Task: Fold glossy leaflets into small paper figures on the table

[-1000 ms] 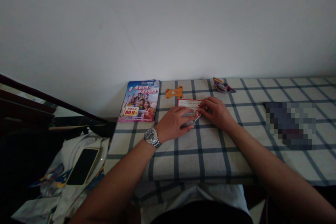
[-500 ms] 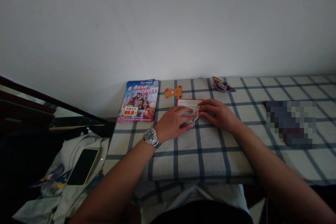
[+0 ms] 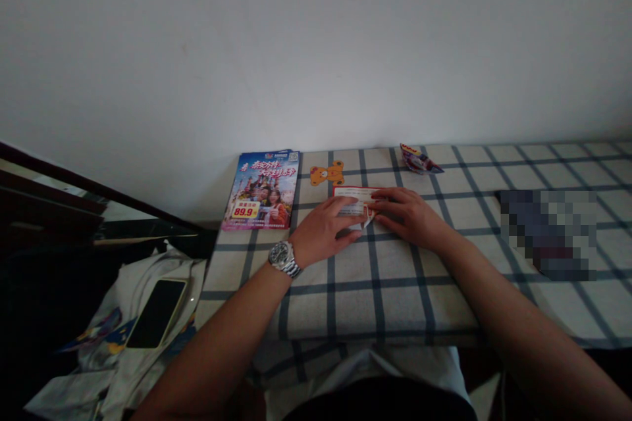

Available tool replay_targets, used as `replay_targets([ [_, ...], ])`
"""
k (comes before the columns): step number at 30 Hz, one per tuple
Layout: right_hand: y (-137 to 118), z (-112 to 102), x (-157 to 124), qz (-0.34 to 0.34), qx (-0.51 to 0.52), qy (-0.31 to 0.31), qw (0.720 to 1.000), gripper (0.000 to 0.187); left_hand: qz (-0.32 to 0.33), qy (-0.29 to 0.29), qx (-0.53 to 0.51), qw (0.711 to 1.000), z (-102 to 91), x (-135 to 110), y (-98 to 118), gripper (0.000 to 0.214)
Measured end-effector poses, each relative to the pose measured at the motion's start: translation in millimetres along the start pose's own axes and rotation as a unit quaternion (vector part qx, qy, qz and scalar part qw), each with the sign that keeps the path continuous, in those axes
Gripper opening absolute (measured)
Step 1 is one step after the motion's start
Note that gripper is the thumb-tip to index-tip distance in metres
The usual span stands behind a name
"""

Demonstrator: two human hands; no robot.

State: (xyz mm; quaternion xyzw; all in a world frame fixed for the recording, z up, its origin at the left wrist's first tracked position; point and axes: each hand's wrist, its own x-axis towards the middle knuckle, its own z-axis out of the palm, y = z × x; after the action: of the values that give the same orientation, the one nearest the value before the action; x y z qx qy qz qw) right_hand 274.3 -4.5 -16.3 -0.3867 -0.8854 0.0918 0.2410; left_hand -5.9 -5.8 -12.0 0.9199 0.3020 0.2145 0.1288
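A silver metal-link wristwatch [image 3: 282,256] with a round dark dial sits on the wrist of the left hand [image 3: 323,231] — both forearms [image 3: 494,302] are bare up to the picture's edge. Low in the dim view lies a pale, creased shirt hem [image 3: 365,368] over what may be dark trousers [image 3: 390,404].

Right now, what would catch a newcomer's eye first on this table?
The left hand and the right hand meet mid-table, resting on a small red-edged paper on the checked cloth. Behind it lie an orange bear cutout and, at the table's far left corner, a bright flyer. A folded paper piece sits by the wall.
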Motion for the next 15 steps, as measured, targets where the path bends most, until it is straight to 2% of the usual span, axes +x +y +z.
replay_targets([
  [15,-4.7,1.9,0.5,0.018,-0.039,-0.023,0.999,0.034,0.002,-0.001,-0.007,1.000,-2.0,1.0,0.6,0.035],
])
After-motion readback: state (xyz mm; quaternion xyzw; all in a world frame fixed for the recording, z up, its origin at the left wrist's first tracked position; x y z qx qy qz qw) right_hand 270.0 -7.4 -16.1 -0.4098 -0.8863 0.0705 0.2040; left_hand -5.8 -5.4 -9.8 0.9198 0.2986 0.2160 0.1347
